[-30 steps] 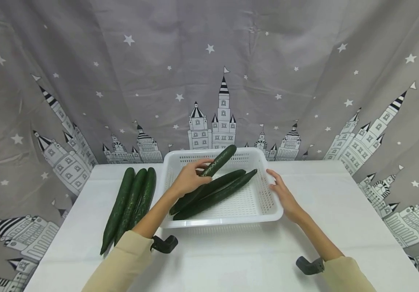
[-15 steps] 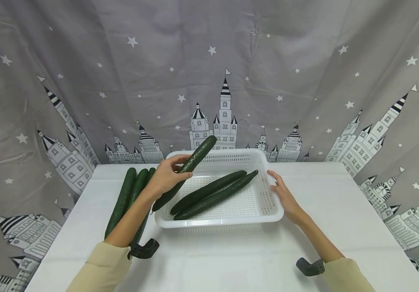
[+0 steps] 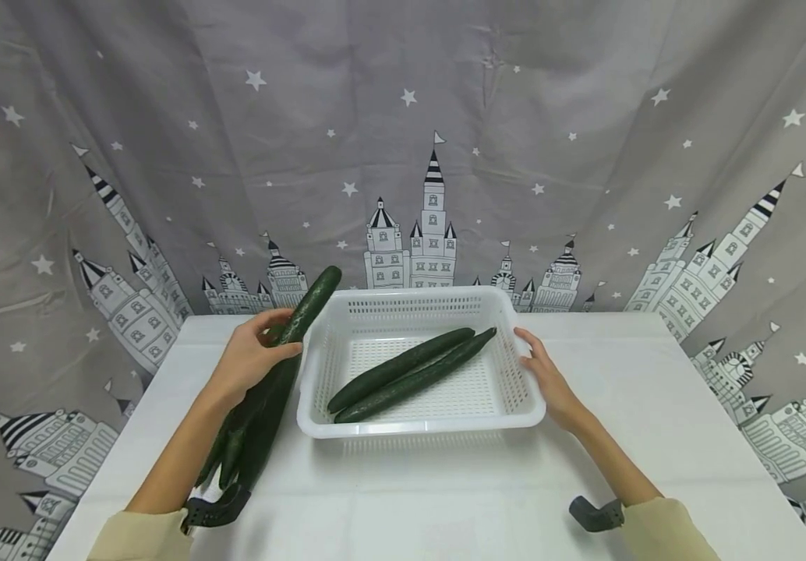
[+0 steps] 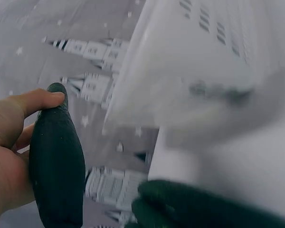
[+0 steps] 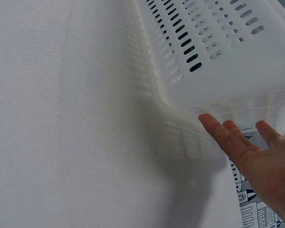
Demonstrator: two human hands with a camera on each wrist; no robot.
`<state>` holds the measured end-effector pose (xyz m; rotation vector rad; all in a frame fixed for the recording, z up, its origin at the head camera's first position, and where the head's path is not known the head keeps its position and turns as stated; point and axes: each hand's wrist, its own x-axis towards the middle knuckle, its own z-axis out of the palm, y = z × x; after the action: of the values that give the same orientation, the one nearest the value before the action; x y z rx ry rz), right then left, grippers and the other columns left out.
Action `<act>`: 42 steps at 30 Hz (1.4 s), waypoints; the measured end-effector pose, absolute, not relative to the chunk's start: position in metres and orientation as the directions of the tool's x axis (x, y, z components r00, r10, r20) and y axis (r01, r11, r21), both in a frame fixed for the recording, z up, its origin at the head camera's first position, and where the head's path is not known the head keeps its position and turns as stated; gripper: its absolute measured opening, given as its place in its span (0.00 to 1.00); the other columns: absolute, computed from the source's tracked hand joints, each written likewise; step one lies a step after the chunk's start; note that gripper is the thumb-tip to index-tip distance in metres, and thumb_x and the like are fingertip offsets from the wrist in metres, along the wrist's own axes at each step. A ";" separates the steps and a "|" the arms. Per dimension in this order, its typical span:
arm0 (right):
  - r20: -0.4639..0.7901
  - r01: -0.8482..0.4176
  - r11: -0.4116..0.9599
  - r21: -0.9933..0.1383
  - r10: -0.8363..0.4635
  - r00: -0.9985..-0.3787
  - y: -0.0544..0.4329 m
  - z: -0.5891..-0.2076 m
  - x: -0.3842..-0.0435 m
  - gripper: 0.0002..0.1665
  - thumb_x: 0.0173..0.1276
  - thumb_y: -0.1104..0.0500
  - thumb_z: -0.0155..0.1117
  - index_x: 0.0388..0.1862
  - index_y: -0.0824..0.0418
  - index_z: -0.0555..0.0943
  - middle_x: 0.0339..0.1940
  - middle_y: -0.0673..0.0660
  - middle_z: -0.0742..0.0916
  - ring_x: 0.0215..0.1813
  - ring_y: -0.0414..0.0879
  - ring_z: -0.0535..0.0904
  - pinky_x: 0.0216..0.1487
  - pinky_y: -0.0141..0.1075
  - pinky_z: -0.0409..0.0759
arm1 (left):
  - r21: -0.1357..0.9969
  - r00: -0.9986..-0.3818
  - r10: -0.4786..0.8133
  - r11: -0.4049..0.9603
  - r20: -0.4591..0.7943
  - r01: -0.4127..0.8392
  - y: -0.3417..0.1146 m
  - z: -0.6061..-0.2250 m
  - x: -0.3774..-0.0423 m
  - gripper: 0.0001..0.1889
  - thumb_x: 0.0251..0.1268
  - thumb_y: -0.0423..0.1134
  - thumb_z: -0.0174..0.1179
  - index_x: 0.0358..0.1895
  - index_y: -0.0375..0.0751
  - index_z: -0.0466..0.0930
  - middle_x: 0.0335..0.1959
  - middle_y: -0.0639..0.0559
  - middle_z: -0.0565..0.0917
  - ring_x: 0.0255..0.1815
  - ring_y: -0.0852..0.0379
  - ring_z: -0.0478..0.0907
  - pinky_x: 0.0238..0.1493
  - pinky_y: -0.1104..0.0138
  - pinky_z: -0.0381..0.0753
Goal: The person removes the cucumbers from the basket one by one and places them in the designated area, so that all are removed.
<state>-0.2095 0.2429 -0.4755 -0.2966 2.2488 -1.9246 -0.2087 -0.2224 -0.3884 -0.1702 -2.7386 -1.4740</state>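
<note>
My left hand (image 3: 256,358) grips a dark green cucumber (image 3: 314,302) to the left of the white plastic basket (image 3: 438,426). Its thumb and fingers close around the cucumber, which slants with its far end raised; in the left wrist view the thumb lies along that cucumber (image 4: 59,161). Below and behind this hand, several cucumbers (image 3: 231,456) lie together on the table, partly covered by the hand and forearm. Two more cucumbers (image 3: 403,370) rest side by side inside the basket. My right hand (image 3: 550,382) touches the basket's right side, its fingers extended against the outer wall in the right wrist view.
A white cloth covers the table (image 3: 445,499). Behind it hangs a grey curtain (image 3: 515,117) printed with castles and stars, close to the basket's far rim. Each wrist carries a black camera mount (image 3: 595,514).
My left hand has lifted the cucumber out of the basket and carried it left, over the cucumbers on the table. The right hand and the basket have stayed in place.
</note>
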 end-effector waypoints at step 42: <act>-0.007 -0.028 0.128 -0.991 -0.262 -0.965 0.242 -0.477 -0.212 0.34 0.80 0.57 0.33 0.82 0.57 0.42 0.81 0.68 0.47 0.74 0.73 0.55 0.64 0.60 0.69 | 0.813 -0.941 -0.319 0.514 -0.113 -0.272 -0.340 -0.495 -0.199 0.32 0.73 0.40 0.56 0.72 0.25 0.59 0.67 0.20 0.63 0.63 0.25 0.66 0.58 0.40 0.71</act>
<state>-0.2121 0.2421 -0.4770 -0.2890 2.2180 -1.9419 -0.1992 -0.3401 -0.4952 0.5250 -2.6891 -1.4302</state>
